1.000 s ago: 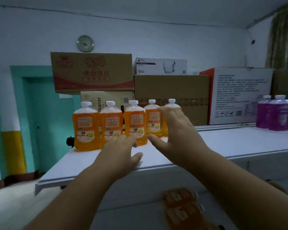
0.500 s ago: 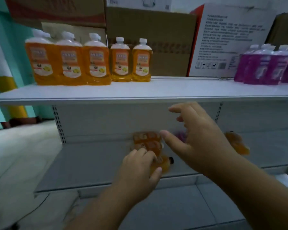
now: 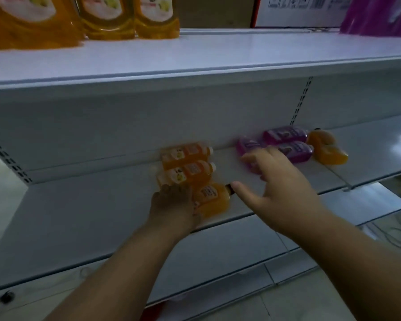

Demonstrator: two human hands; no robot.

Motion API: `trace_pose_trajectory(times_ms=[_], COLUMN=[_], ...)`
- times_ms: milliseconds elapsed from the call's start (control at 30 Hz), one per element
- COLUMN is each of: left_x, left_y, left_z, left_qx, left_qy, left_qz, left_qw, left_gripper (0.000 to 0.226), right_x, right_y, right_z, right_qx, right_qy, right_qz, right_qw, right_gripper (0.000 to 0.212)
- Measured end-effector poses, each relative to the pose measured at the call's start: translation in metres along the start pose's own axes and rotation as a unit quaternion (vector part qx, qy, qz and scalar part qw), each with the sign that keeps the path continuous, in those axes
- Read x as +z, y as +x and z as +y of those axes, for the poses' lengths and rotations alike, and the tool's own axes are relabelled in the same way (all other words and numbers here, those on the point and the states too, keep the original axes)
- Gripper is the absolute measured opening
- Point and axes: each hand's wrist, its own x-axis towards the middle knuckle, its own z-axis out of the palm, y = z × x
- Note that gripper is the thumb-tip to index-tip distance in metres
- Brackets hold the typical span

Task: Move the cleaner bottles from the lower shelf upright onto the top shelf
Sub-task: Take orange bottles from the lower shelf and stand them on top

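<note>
Three orange cleaner bottles lie on their sides on the lower shelf (image 3: 79,205): two at the back (image 3: 185,151) (image 3: 190,172) and the nearest orange bottle (image 3: 214,200) in front. My left hand (image 3: 174,205) curls over the nearest orange bottle's base end. My right hand (image 3: 280,181) hovers with fingers spread, its thumb tip beside that bottle's dark cap (image 3: 229,188). Purple bottles (image 3: 285,135) and another orange bottle (image 3: 326,149) lie farther right. Upright orange bottles (image 3: 107,19) stand on the top shelf (image 3: 218,56).
Upright purple bottles (image 3: 380,15) stand at the top shelf's right end, with cardboard boxes (image 3: 213,10) behind. Bare top shelf surface lies between the orange and purple groups. A lower shelf (image 3: 218,251) and the tiled floor (image 3: 310,304) lie below.
The view dropped from the top shelf to the lower one. Both hands came down; my left hand closed onto the nearest orange bottle and my right hand reached in beside its cap.
</note>
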Motion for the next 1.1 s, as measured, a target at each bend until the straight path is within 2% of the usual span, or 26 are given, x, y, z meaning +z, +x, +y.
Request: trace_pose_trajectory(times_ms=[100,167,233,300,367,467,600,633,700,767,833,933,1033,1100], left_x=[-0.002,-0.008,-0.011,-0.013,-0.015,-0.021,-0.026,-0.03,-0.038,-0.047,-0.049,-0.044,-0.038,-0.035], left_y=[0.015,0.019,0.012,-0.005,-0.024,-0.053,-0.091,-0.098,-0.112,-0.123,-0.133,-0.143,-0.145,-0.142], left_z=[-0.001,0.001,0.002,0.001,-0.005,-0.012,-0.004,-0.001,0.006,0.018,0.029,0.043,0.054,0.06], left_qx=[-0.011,-0.017,-0.037,-0.068,-0.101,-0.15,-0.249,-0.277,-0.314,-0.326,-0.321,-0.324,-0.326,-0.325], left_qy=[-0.013,-0.054,-0.16,-0.286,-0.388,-0.53,-0.62,-0.629,-0.636,-0.633,-0.614,-0.673,-0.684,-0.693], left_qz=[-0.04,-0.078,-0.091,-0.085,-0.052,0.061,0.237,0.254,0.266,0.286,0.293,0.252,0.248,0.254], left_qw=[0.999,0.995,0.982,0.952,0.915,0.832,0.705,0.681,0.653,0.641,0.659,0.616,0.604,0.591], left_gripper=[0.078,0.077,0.078,0.074,0.063,0.071,0.066,0.068,0.071,0.069,0.07,0.066,0.06,0.059], right_x=[0.013,0.02,0.024,0.029,0.037,0.062,0.118,0.133,0.162,0.183,0.192,0.183,0.169,0.162], right_y=[0.007,0.013,0.019,0.027,0.037,0.054,0.075,0.08,0.089,0.095,0.095,0.081,0.069,0.063], right_z=[0.008,0.013,0.018,0.025,0.033,0.045,0.04,0.033,0.017,0.009,0.011,0.019,0.032,0.041], right_qx=[0.022,0.029,0.032,0.028,0.034,0.036,-0.066,-0.089,-0.125,-0.138,-0.141,-0.159,-0.166,-0.131], right_qy=[0.001,0.009,0.024,0.039,0.07,0.081,-0.025,-0.059,-0.109,-0.12,-0.103,-0.031,0.051,0.081], right_qz=[0.0,-0.003,-0.003,-0.001,-0.004,-0.035,-0.179,-0.198,-0.216,-0.246,-0.253,-0.192,-0.156,-0.151], right_qw=[1.0,1.0,0.999,0.999,0.997,0.995,0.981,0.974,0.962,0.952,0.952,0.968,0.972,0.976], right_gripper=[0.048,0.046,0.045,0.044,0.041,0.037,0.052,0.055,0.06,0.061,0.056,0.043,0.033,0.03])
